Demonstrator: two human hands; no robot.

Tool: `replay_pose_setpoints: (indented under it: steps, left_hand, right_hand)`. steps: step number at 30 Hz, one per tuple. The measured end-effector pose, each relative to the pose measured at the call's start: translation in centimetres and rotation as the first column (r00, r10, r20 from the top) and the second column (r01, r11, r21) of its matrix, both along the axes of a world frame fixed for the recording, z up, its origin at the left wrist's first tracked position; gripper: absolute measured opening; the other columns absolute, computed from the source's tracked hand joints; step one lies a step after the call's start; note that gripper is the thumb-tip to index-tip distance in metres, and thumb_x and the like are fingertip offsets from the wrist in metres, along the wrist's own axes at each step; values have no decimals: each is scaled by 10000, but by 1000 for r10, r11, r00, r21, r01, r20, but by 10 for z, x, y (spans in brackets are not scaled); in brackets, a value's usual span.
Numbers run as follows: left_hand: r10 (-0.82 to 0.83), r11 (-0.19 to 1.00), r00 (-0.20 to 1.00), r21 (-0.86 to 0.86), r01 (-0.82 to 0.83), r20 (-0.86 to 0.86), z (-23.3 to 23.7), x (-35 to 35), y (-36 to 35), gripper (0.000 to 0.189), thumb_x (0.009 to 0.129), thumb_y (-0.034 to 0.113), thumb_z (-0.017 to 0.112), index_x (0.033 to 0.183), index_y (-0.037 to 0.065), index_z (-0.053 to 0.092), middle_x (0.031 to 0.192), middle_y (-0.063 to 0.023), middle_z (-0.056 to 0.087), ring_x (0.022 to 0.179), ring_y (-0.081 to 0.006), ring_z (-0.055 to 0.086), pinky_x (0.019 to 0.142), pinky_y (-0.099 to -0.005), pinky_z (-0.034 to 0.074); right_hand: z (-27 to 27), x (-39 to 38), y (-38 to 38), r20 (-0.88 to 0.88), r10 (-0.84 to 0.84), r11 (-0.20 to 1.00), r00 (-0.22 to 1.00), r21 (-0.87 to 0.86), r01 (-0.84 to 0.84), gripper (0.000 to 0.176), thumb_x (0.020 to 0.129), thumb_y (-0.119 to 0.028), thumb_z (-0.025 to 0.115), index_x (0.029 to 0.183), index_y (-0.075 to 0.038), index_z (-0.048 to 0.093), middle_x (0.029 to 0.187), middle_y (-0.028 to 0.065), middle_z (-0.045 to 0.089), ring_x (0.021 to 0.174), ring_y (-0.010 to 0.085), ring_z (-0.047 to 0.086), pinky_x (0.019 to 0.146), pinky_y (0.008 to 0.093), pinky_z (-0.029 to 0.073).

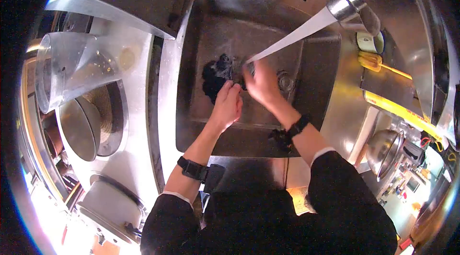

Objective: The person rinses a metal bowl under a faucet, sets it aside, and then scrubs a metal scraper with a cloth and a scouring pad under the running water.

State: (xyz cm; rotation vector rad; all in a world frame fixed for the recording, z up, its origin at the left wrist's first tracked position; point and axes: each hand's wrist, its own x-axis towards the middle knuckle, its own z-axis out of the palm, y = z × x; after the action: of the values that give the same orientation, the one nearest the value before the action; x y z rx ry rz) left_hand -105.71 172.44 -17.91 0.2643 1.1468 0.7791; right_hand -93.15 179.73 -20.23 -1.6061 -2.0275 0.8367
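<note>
Inside a steel sink [201, 135], my left hand [229, 104] is closed, with fingertips pressed together at the edge of a wet, limp black clump [215, 78]. The clump lies on the sink floor, and its kind is not clear. Close beside the left hand, my right hand [262, 82] has its fingers curled under a stream of water [297, 34] and partly blurred. A little dark material shows between the two hands; what the fingers grip is hidden. A second small black clump [280, 140] is near the sink's front wall.
Water pours from a wide metal spout [345, 5] at upper right. A clear plastic container [72, 70] and a metal bowl [79, 128] stand on the left counter. On the right are a yellow brush [371, 61], a long yellow box [402, 113] and a steel bowl [383, 152].
</note>
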Motion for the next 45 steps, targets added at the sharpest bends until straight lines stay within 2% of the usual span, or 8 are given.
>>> replay_pose_setpoints:
  steps: [16, 20, 22, 23, 26, 29, 38, 45]
  left_hand:
    - [-20, 1000, 1000, -10, 20, 7, 3, 1, 7, 149, 936, 228, 401, 859, 101, 414, 539, -15, 403, 344, -111, 339, 295, -255, 266]
    - [42, 998, 999, -37, -42, -11, 3, 1, 0, 150, 937, 231, 400, 868, 99, 418, 528, -17, 400, 337, -110, 341, 294, -257, 258]
    - [8, 1000, 1000, -3, -8, 13, 3, 0, 6, 153, 942, 245, 403, 880, 108, 426, 524, -13, 396, 329, -107, 337, 294, -250, 273]
    - [29, 1000, 1000, -13, -29, 6, 4, 1, 6, 164, 947, 254, 402, 889, 104, 431, 514, -12, 386, 319, -111, 326, 292, -257, 271]
    - [89, 996, 996, -11, -89, -24, 5, -2, 5, 168, 948, 253, 400, 899, 97, 443, 516, -15, 386, 316, -121, 327, 291, -270, 259]
    - [22, 1000, 1000, -5, -22, -8, 1, 2, 5, 174, 951, 250, 396, 916, 91, 459, 546, -15, 405, 332, -117, 334, 303, -271, 264]
    - [51, 998, 999, -48, -50, 3, 3, -1, 7, 217, 952, 281, 407, 887, 77, 447, 517, -2, 381, 342, -101, 334, 313, -258, 269]
    - [9, 999, 995, 30, -12, 99, 6, -4, 8, 295, 951, 311, 376, 879, 35, 451, 496, -12, 371, 325, -114, 331, 310, -268, 252]
  right_hand:
    - [3, 1, 0, -49, -41, 994, 998, 98, 45, 285, 782, -89, 638, 1025, -28, 504, 978, 194, 562, 933, 393, 544, 787, 426, 438]
    - [7, 0, -15, -62, 65, 997, 996, 38, -62, 263, 793, -88, 624, 1023, -19, 515, 972, 203, 570, 922, 398, 545, 786, 414, 439]
    - [5, -1, 9, -9, -92, 991, 996, -99, 91, 262, 796, -130, 625, 1012, -27, 518, 972, 207, 564, 909, 413, 544, 758, 460, 444]
    - [4, -4, 4, -52, -44, 993, 998, 103, 49, 281, 795, -127, 624, 1029, -21, 510, 981, 212, 559, 928, 422, 535, 774, 465, 442]
    - [9, -5, -17, -120, 148, 988, 982, 55, -142, 303, 805, -123, 618, 1056, -16, 488, 988, 224, 556, 955, 430, 529, 794, 470, 437]
    - [5, 0, 10, -55, -73, 997, 996, 9, 73, 297, 788, -111, 638, 1040, -30, 504, 967, 211, 567, 922, 413, 554, 765, 474, 447]
    - [13, -4, -20, -66, 97, 995, 993, 35, -95, 341, 781, -143, 647, 1069, -26, 506, 1004, 221, 572, 947, 416, 546, 811, 467, 436]
    - [4, 48, -3, -81, -283, 958, 956, -61, 279, 351, 831, -225, 641, 1050, 25, 529, 1009, 221, 602, 935, 377, 581, 831, 413, 443]
